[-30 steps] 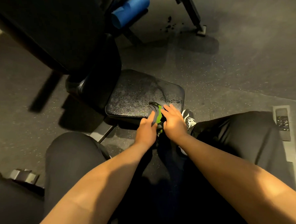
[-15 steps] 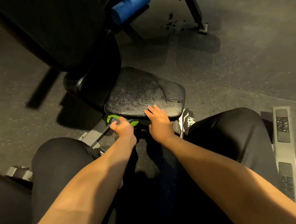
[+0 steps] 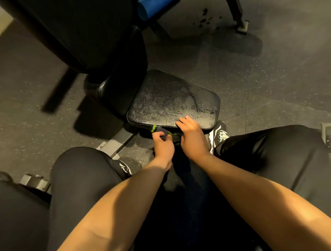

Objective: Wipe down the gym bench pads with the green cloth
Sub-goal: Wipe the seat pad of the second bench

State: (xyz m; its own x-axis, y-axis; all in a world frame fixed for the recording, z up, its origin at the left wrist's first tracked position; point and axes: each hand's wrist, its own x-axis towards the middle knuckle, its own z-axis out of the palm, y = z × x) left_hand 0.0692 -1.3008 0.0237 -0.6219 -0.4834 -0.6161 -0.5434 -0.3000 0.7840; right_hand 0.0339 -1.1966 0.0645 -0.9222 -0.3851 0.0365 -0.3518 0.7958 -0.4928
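**Item 1. Green cloth (image 3: 165, 134).** Bunched, grey face outward with green showing at both ends. It lies under the left fingers, against the front edge of the seat pad (image 3: 173, 102), just below the pad's top face. The placement suggests the edge band is the part being wiped.

**Item 2. Left hand (image 3: 162, 145).** Fingers curled tight around the cloth, knuckles toward the pad. The grip looks chosen to keep the wad from slipping along the narrow edge.

**Item 3. Right hand (image 3: 193, 140).** Holds nothing. Its fingers (image 3: 184, 120) are extended and spread, tips resting on the pad's near rim just right of the cloth (probably bracing the body or steadying the seat).

**Item 4. Seat pad surface.** Beyond both sets of fingertips it is mottled with a damp-looking sheen and streaks, with some dark specks toward the far right corner. Wiping of the top looks part done.

**Item 5. Backrest pad (image 3: 123, 65).** Stands well beyond the fingers, out of present reach. Whether it has been wiped cannot be told.

**Item 6. Blue foam roller (image 3: 153, 3).** Farthest from the hands, untouched.
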